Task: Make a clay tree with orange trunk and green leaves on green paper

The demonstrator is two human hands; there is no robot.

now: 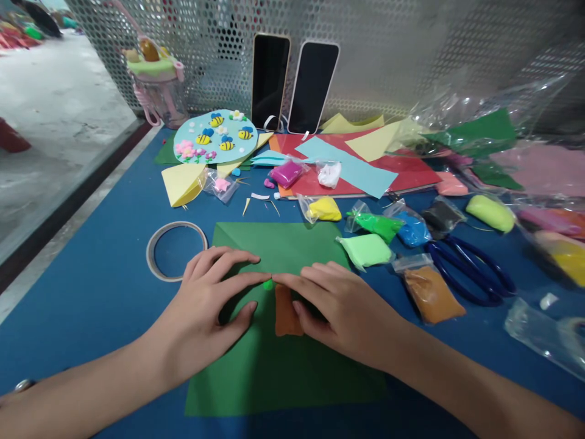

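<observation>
A small bit of bright green clay [267, 285] lies on a dark green paper sheet [228, 384]. My left hand [214, 292] reaches in from the left with its index fingertip at the clay, thumb and fingers spread. From the right, my right hand [329, 299] brings its index fingertip to the same spot; its other fingers bend loosely and its thumb is apart from the index finger. Just below the fingertips lies a flat brown clay piece [287, 317], its right side partly covered by my right thumb. Both hands rest low over the paper and grip nothing.
A tape roll [152, 263] lies left of the paper. Bagged clay, such as brown clay [434, 292], and blue-handled scissors [470, 271] are at right. Behind stand two phones [270, 82], a bee-decorated disc [214, 137], a cup [159, 91] and coloured paper [411, 171].
</observation>
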